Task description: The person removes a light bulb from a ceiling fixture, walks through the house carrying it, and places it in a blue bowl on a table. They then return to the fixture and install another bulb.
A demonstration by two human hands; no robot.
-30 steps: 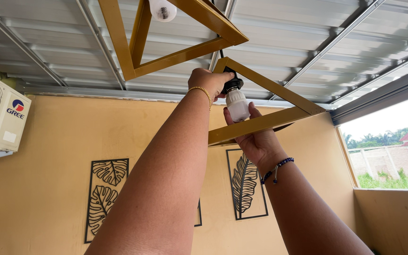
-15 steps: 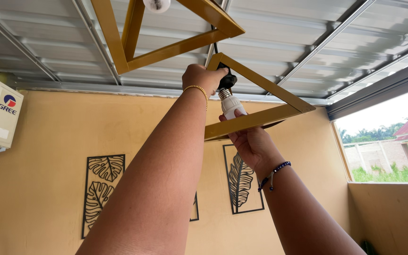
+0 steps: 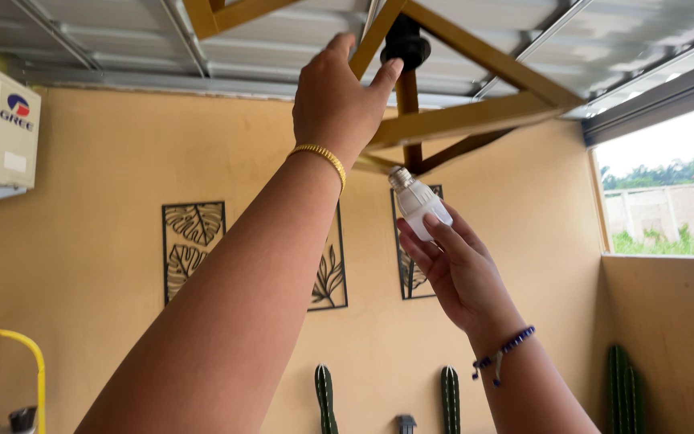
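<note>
We've got the white light bulb (image 3: pixel 418 210) pinched in our right hand (image 3: pixel 455 273), fingers closed round the glass, screw base pointing up. It's hanging free, below the black socket (image 3: pixel 405 44). Our left hand (image 3: pixel 337 100) is up steadying the gold lamp frame (image 3: pixel 475 119), fingertips just beside that socket.

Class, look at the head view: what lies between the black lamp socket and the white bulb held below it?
In the head view, a gold frame bar runs down between the socket and the bulb; otherwise only wall behind.
</note>
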